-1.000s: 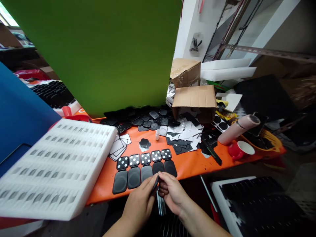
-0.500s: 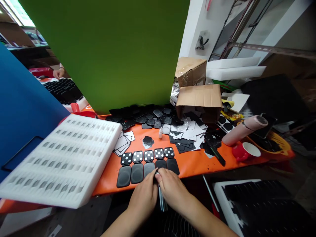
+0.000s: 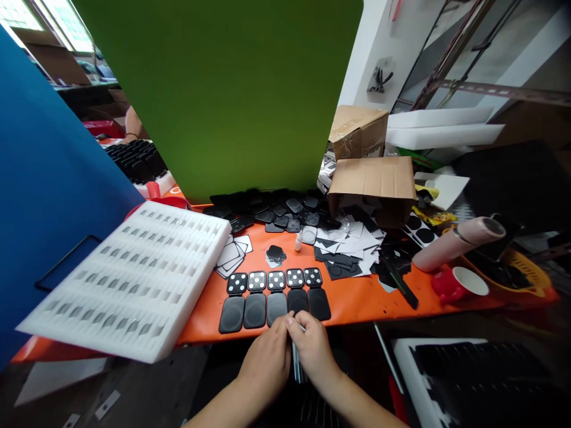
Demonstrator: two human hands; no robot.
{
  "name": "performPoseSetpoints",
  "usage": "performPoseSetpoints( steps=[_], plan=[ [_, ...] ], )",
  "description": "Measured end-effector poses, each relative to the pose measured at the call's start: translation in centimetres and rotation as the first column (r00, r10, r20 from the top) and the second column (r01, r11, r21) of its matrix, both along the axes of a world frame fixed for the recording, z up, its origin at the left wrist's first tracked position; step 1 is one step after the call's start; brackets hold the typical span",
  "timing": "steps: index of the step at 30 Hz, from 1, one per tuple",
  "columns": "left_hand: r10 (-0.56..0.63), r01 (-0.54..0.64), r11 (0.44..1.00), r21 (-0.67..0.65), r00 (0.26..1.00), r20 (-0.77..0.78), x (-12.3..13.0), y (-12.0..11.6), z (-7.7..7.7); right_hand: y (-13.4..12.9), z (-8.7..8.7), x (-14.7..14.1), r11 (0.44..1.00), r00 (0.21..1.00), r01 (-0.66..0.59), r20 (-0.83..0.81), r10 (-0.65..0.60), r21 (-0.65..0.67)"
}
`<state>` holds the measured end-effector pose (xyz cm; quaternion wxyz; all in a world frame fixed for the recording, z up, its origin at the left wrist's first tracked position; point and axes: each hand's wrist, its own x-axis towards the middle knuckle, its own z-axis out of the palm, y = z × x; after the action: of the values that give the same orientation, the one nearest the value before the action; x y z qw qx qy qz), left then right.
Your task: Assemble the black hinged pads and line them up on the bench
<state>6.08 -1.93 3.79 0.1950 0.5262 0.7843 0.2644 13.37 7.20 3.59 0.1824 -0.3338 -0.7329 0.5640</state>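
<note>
At the table's front edge my left hand (image 3: 269, 351) and my right hand (image 3: 312, 342) meet, both with curled fingers. My right hand is closed on a silver metal tool (image 3: 298, 361), which points down toward my lap. The fingertips of my left hand press together beside it; what they pinch is too small to make out. Just beyond the hands lies a row of several open black cases, with white-dotted upper halves (image 3: 276, 280) and plain lower halves (image 3: 254, 311). A small stack of dark pieces (image 3: 275, 253) and a little white bottle (image 3: 298, 241) sit behind the row.
A white foam tray (image 3: 147, 276) with slots leans at left. White and black sheets (image 3: 357, 246), a cardboard box (image 3: 373, 178), a pink flask (image 3: 459, 242) and a red mug (image 3: 459, 285) are at right. Black cases (image 3: 285, 214) line the back, before a green panel (image 3: 232, 101).
The view has shifted, so the table scene appears farther right. My hands remain together at the metal tool, with my right fingers slightly rearranged on it. A person's arm at far left has moved.
</note>
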Motion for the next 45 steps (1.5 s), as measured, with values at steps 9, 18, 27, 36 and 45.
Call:
performPoseSetpoints(
  steps=[9, 18, 27, 36, 45],
  plan=[
    [0.199, -0.488, 0.872, -0.015, 0.327, 0.924, -2.2, 1.7, -0.9, 1.9, 0.9, 0.3, 0.688, 0.963, -0.142, -0.259, -0.070, -0.712],
    [0.279, -0.559, 0.824, 0.098, 0.549, 0.788, -2.3, 1.7, 1.1, 1.3, 0.5, 0.3, 0.851, 0.982, -0.186, -0.121, 0.145, -0.491],
    [0.120, -0.277, 0.930, 0.243, 0.851, 0.511, -1.5, 0.5, 1.0, 1.5, 1.3, 1.1, 0.544, 0.970, -0.223, -0.238, 0.043, -0.809],
    [0.008, -0.140, 0.940, 0.310, 0.919, 0.393, -1.4, 0.2, 0.2, 2.0, 1.1, 1.2, 0.272, 0.966, -0.219, -0.249, -0.077, -0.937],
    [-0.131, -0.061, 0.906, 0.419, 0.900, 0.415, 0.3, 2.2, 0.1, 2.7, 1.2, 2.6, 0.016, 0.934, -0.061, -0.063, -0.352, -0.998]
  ],
)
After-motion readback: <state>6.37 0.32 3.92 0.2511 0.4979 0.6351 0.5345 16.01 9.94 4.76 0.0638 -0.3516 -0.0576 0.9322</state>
